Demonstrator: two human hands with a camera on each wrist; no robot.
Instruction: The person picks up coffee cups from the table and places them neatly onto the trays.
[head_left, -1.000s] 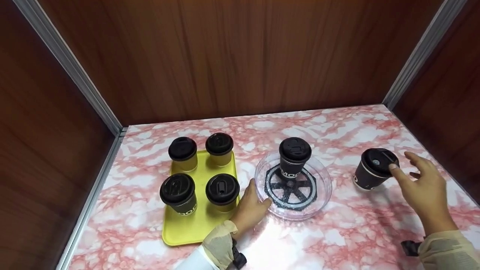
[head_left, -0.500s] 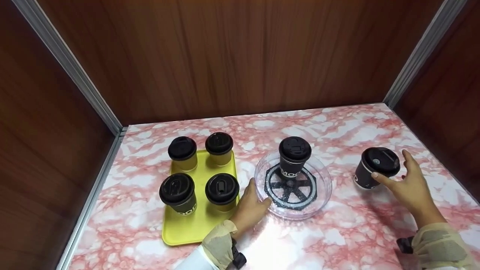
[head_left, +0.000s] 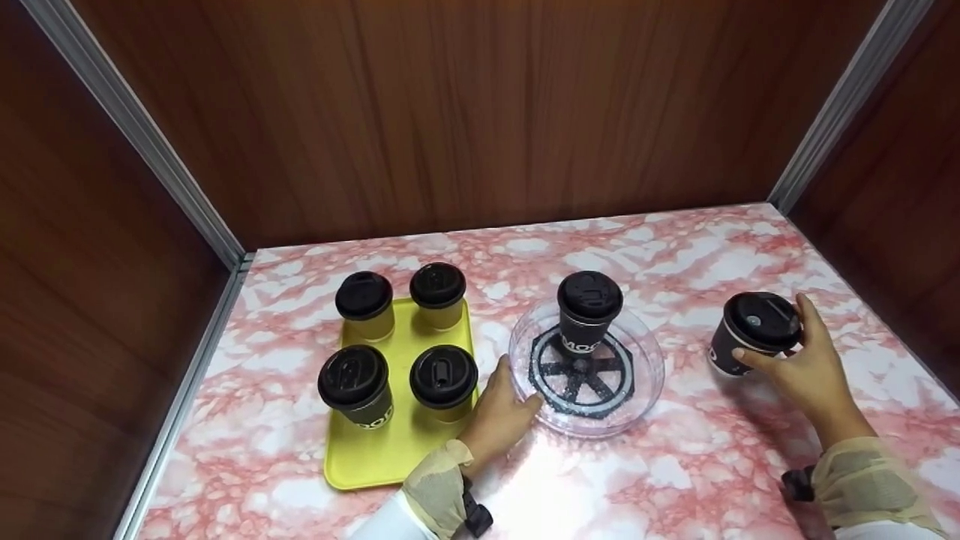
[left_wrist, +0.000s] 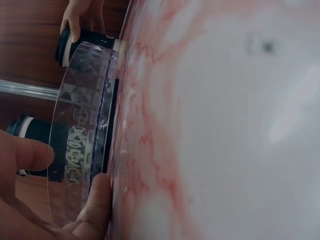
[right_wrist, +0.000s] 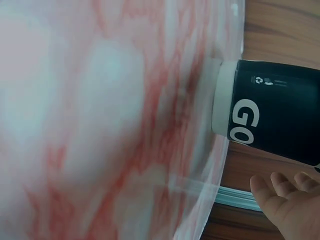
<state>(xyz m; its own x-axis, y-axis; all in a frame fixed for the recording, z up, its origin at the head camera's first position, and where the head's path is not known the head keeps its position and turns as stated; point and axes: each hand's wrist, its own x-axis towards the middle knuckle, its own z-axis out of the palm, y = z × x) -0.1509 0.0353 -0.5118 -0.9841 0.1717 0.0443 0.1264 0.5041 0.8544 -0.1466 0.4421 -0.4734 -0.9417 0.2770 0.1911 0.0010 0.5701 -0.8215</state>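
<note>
At the right, my right hand (head_left: 806,379) holds a black lidded coffee cup (head_left: 724,346), thumb across its near side and a finger behind the lid's right edge. The right wrist view shows white "GO" lettering on that cup (right_wrist: 272,110), and its lower fingers (right_wrist: 282,187) stand slightly apart from the sleeve. My left hand (head_left: 499,416) touches the left outer wall of a clear round turntable tray (head_left: 649,390), thumb and fingers spread along it. A second black coffee cup (head_left: 587,315) stands in the tray's back part, over a dark wheel-shaped base.
A yellow rectangular tray (head_left: 375,461) lies left of the left hand, with several lidded cups (head_left: 354,382) on it. Pink-and-white marbled tabletop (head_left: 300,495) runs up to brown wood-grain panels (head_left: 480,127) at the back and sides. Metal strips (head_left: 142,120) line the corners.
My right hand has moved left and closed in around the cup at the right, thumb now over its front. The left hand and the clear tray have stayed put.
</note>
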